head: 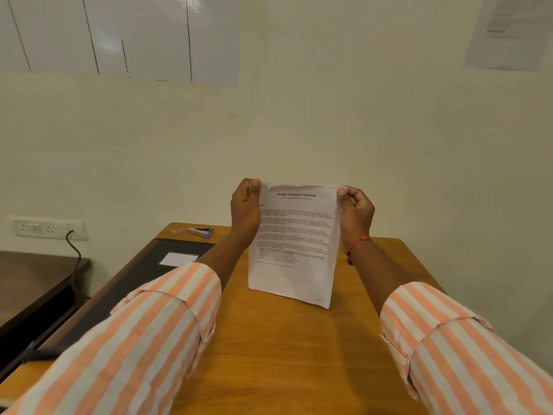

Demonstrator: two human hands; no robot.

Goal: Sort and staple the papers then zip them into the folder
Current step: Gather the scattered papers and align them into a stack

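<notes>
I hold a stack of white printed papers (294,244) upright, its bottom edge resting on the wooden table (284,348). The top sheet reads "Sample Education Transcript". My left hand (245,209) pinches the top left corner and my right hand (356,215) pinches the top right corner. A black zip folder (140,274) with a white label lies flat on the table's left side. A silver stapler (201,231) with blue ends lies at the table's far left corner, beyond the folder.
A small white object (177,230) lies left of the stapler. A dark lower table (33,283) stands to the left. A wall socket (49,228) with a black cable is behind it. The wall is close behind the table.
</notes>
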